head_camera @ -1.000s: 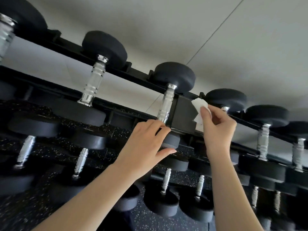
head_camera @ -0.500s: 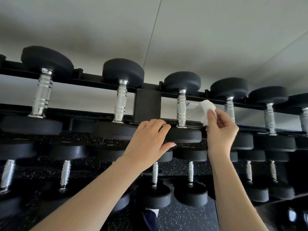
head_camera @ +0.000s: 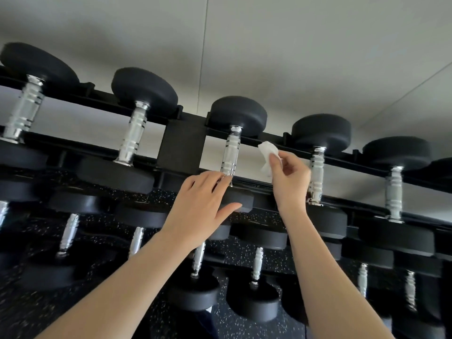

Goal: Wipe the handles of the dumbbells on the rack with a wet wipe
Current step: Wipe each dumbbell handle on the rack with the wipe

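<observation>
Black dumbbells with chrome handles lie in a row on the top tier of a black rack [head_camera: 181, 145]. My left hand [head_camera: 200, 206] rests on the near black head [head_camera: 238, 200] of the middle dumbbell, fingers over its top and thumb along its front, just below that dumbbell's chrome handle [head_camera: 231, 155]. My right hand [head_camera: 289, 179] pinches a crumpled white wet wipe [head_camera: 267, 156], held in the gap between that handle and the neighbouring chrome handle [head_camera: 316, 172] to the right. The wipe touches neither handle.
More dumbbells fill the top tier left [head_camera: 135, 135] and right [head_camera: 393, 192], and lower tiers hold smaller ones [head_camera: 255, 299]. A speckled black floor [head_camera: 232, 324] shows below. A pale wall [head_camera: 269, 57] stands behind the rack.
The view has shifted and tilted across the rack. My right hand with the wipe has stayed beside the middle handle; my left hand stays on the dumbbell head.
</observation>
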A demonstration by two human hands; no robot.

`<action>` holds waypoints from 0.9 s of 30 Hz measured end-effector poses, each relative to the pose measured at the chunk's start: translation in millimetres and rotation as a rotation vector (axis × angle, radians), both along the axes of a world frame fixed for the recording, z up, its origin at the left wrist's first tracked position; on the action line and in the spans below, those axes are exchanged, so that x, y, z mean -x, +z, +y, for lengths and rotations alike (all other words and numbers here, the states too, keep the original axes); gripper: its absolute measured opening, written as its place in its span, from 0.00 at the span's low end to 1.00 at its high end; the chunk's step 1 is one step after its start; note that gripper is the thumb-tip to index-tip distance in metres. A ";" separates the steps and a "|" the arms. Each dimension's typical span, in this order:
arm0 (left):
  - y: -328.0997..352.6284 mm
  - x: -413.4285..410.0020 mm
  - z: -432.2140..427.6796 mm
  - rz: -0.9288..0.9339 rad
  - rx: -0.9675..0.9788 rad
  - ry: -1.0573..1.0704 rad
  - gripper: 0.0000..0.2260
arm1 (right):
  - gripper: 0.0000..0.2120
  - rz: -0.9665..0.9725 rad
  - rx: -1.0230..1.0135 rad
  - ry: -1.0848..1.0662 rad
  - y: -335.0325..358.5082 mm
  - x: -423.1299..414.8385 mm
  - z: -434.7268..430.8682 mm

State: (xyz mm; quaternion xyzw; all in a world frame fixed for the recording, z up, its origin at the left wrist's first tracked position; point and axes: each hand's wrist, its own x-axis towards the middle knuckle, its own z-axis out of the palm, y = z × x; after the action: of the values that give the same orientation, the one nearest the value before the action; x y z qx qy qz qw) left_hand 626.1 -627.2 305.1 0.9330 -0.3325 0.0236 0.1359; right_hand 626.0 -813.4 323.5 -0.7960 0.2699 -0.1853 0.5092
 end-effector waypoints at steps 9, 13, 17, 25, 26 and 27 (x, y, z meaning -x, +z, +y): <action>-11.5 9.7 3.0 0.011 -0.015 0.099 0.28 | 0.04 -0.076 0.055 0.207 -17.4 -60.6 8.0; -19.7 6.6 6.2 0.025 0.001 0.103 0.29 | 0.05 -0.088 0.113 0.231 -31.8 -78.7 8.6; -24.3 8.4 4.9 0.025 0.028 0.109 0.28 | 0.05 -0.118 0.204 0.194 -41.8 -82.5 9.6; -26.2 13.0 3.2 0.037 0.057 0.147 0.28 | 0.03 -0.097 0.382 0.305 -43.0 -81.9 5.2; -26.6 13.5 2.8 0.038 0.073 0.152 0.28 | 0.03 -0.081 0.388 0.348 -41.3 -79.3 3.9; -27.0 13.9 2.4 0.039 0.086 0.156 0.28 | 0.02 -0.059 0.389 0.392 -39.8 -75.3 3.2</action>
State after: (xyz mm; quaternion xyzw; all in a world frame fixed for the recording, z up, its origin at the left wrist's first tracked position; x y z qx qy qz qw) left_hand 612.2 -624.7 278.2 0.9496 -0.2548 0.0303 0.1798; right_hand 701.3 -810.2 283.7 -0.9101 0.0549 -0.1548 0.3804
